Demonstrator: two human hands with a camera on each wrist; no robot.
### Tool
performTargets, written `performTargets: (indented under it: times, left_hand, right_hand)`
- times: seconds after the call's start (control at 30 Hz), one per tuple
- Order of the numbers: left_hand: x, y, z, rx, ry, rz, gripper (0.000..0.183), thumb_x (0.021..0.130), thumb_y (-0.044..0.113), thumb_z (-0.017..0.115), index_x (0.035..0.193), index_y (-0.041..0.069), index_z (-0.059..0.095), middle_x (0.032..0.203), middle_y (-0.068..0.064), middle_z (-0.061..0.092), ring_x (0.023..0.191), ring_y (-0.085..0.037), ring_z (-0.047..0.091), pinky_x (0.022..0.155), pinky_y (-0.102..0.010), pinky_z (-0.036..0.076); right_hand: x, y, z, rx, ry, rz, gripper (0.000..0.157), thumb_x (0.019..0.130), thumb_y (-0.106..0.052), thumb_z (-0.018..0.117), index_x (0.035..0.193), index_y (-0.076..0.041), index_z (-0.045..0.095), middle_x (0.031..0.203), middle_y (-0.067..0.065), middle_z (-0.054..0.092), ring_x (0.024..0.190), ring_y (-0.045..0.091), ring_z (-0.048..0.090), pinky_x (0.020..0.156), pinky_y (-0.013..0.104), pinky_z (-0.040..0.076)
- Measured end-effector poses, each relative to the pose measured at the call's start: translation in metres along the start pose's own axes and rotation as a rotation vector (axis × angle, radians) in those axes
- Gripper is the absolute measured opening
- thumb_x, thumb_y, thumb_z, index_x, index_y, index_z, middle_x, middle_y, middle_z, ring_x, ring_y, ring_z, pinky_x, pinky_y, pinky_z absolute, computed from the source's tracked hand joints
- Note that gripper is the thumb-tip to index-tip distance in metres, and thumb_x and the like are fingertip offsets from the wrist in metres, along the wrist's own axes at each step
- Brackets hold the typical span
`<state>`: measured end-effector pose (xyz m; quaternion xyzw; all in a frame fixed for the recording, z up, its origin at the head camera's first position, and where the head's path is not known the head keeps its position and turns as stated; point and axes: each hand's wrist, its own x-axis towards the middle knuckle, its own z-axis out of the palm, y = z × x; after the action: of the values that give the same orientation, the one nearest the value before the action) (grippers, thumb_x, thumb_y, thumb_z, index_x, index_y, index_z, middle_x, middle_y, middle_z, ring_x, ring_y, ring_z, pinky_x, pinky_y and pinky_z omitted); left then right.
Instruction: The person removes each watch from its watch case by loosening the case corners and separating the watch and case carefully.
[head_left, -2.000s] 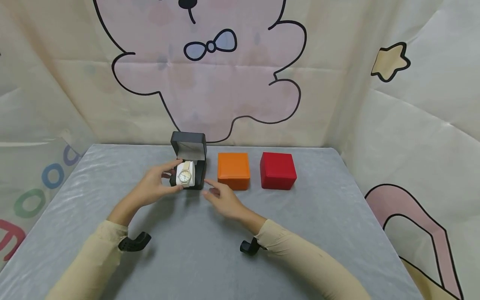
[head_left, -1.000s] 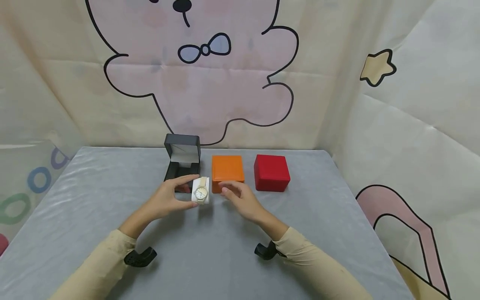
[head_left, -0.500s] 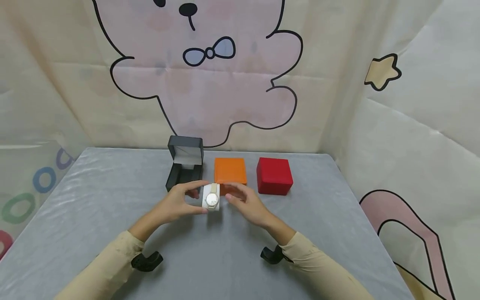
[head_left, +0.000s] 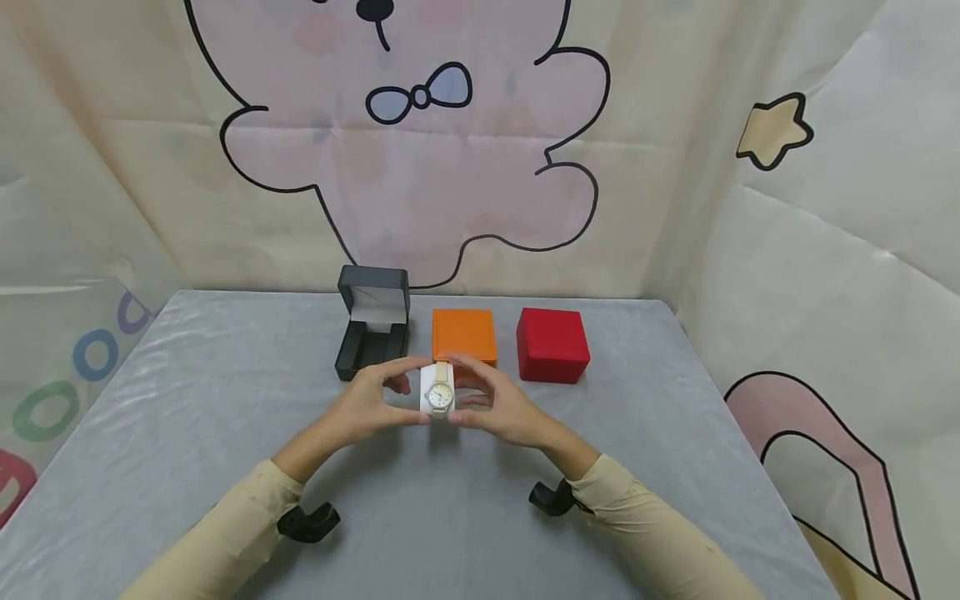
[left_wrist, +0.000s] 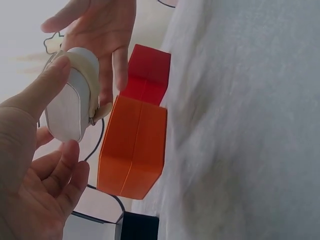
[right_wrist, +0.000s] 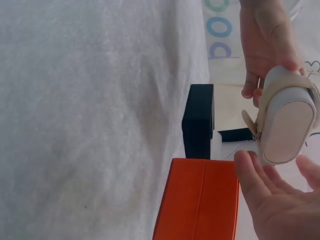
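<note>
A wristwatch (head_left: 439, 395) with a cream strap is wrapped round a white watch cushion (left_wrist: 64, 112), raised above the table. My left hand (head_left: 371, 400) pinches the cushion from the left, thumb on one edge and fingers on the other. My right hand (head_left: 506, 408) is at the cushion's right side, fingers spread round it; in the right wrist view its thumb stands slightly apart from the cushion. Behind the left hand stands a black watch box (head_left: 372, 283), lid raised, with no cushion inside. An orange box (head_left: 462, 329) is just behind the watch.
A red box (head_left: 553, 343) stands to the right of the orange one, near the table's back edge. Grey cloth covers the table (head_left: 450, 533). Printed curtains (head_left: 660, 167) hang behind and at both sides. A black camera mount is on each wrist.
My left hand has lifted the watch on its cushion out of the black box and carried it right, in front of the orange box. My right hand has moved right and come up to the cushion.
</note>
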<state>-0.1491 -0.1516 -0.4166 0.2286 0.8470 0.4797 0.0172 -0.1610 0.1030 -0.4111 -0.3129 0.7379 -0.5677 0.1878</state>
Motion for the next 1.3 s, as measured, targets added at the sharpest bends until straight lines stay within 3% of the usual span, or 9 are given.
performTargets:
  times: [0.1, 0.23, 0.33, 0.53, 0.87, 1.13, 1.3]
  left_hand:
    - [-0.001, 0.002, 0.002, -0.004, -0.001, 0.000, 0.076, 0.074, 0.026, 0.092, 0.142, 0.013, 0.060, 0.107, -0.009, 0.069, 0.091, -0.020, 0.059, 0.084, -0.045, 0.054]
    - [-0.003, 0.003, 0.005, -0.010, -0.002, -0.005, 0.077, 0.074, 0.028, 0.091, 0.142, 0.014, 0.059, 0.108, -0.010, 0.070, 0.091, -0.022, 0.059, 0.085, -0.048, 0.053]
    - [-0.005, 0.005, 0.006, -0.019, -0.013, -0.020, 0.077, 0.073, 0.027, 0.091, 0.143, 0.014, 0.059, 0.105, -0.011, 0.070, 0.092, -0.028, 0.060, 0.086, -0.052, 0.053]
    - [-0.008, 0.008, 0.009, 0.005, -0.006, -0.010, 0.078, 0.072, 0.025, 0.092, 0.142, 0.014, 0.060, 0.106, -0.007, 0.070, 0.093, -0.030, 0.061, 0.086, -0.053, 0.054]
    - [-0.009, 0.005, 0.013, 0.016, 0.022, 0.033, 0.076, 0.072, 0.022, 0.093, 0.140, 0.013, 0.061, 0.111, -0.004, 0.071, 0.088, -0.023, 0.060, 0.083, -0.049, 0.055]
    - [-0.008, 0.006, 0.015, 0.004, 0.016, 0.031, 0.075, 0.073, 0.022, 0.092, 0.140, 0.012, 0.061, 0.100, -0.008, 0.070, 0.089, -0.026, 0.061, 0.083, -0.050, 0.055]
    - [-0.008, 0.009, 0.015, 0.013, 0.017, 0.026, 0.075, 0.073, 0.023, 0.092, 0.140, 0.012, 0.061, 0.103, -0.008, 0.071, 0.089, -0.025, 0.061, 0.082, -0.049, 0.055]
  right_hand:
    - [0.000, 0.001, 0.000, -0.007, -0.013, -0.005, 0.091, 0.087, -0.026, 0.081, 0.160, -0.011, 0.028, 0.161, 0.003, 0.035, 0.135, 0.030, 0.051, 0.108, 0.041, 0.050]
    - [0.001, 0.002, 0.002, -0.030, -0.007, 0.010, 0.089, 0.087, -0.019, 0.081, 0.159, -0.014, 0.031, 0.160, 0.000, 0.038, 0.131, 0.028, 0.055, 0.107, 0.037, 0.052]
    - [0.001, 0.002, 0.004, -0.051, -0.001, 0.032, 0.084, 0.088, -0.016, 0.079, 0.158, -0.015, 0.033, 0.155, 0.004, 0.043, 0.128, 0.028, 0.056, 0.105, 0.038, 0.052]
    - [0.000, 0.001, 0.008, -0.069, 0.004, 0.044, 0.079, 0.089, -0.016, 0.077, 0.157, -0.014, 0.036, 0.145, 0.010, 0.051, 0.121, 0.029, 0.059, 0.104, 0.040, 0.054]
    - [-0.001, 0.003, 0.015, -0.059, 0.032, 0.025, 0.080, 0.087, -0.014, 0.079, 0.156, -0.016, 0.037, 0.150, 0.009, 0.049, 0.110, 0.026, 0.064, 0.099, 0.040, 0.055]
    - [-0.001, 0.000, 0.017, -0.080, 0.052, 0.025, 0.083, 0.086, -0.017, 0.080, 0.156, -0.013, 0.036, 0.151, 0.006, 0.048, 0.103, 0.024, 0.065, 0.090, 0.032, 0.057]
    - [0.000, -0.001, 0.018, -0.035, 0.051, 0.020, 0.086, 0.086, -0.020, 0.082, 0.157, -0.012, 0.035, 0.150, 0.004, 0.049, 0.099, 0.022, 0.067, 0.083, 0.029, 0.059]
